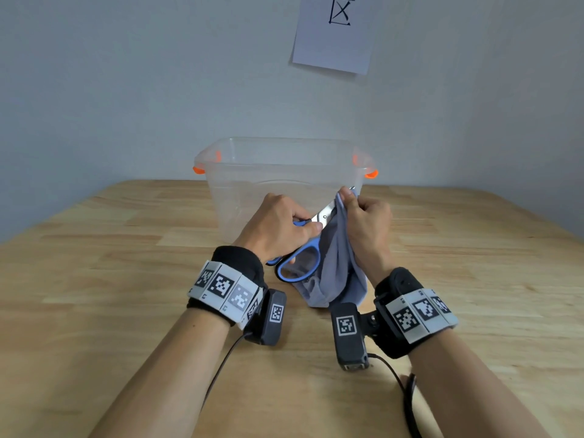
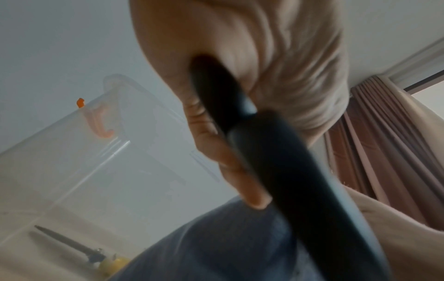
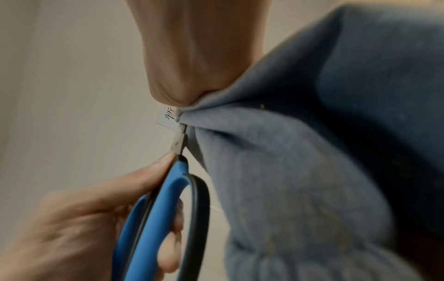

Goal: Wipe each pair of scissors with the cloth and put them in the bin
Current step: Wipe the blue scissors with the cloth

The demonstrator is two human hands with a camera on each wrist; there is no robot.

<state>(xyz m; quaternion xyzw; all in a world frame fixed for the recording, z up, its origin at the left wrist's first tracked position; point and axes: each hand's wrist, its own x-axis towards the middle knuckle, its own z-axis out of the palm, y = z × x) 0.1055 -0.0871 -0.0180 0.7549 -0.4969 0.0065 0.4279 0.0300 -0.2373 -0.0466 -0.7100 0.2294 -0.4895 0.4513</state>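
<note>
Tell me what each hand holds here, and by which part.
The left hand grips the scissors by the blue handles. The right hand pinches the cloth around the blades, near the tips.

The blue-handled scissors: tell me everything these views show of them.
The blue-handled scissors have blue plastic loops with dark inner lining and bright metal blades, closed as far as can be seen. They are held in the air in front of the clear bin, blades pointing up and away. The left hand grips the handles; the right hand pinches the grey-blue cloth around the blades near the tip.
</note>
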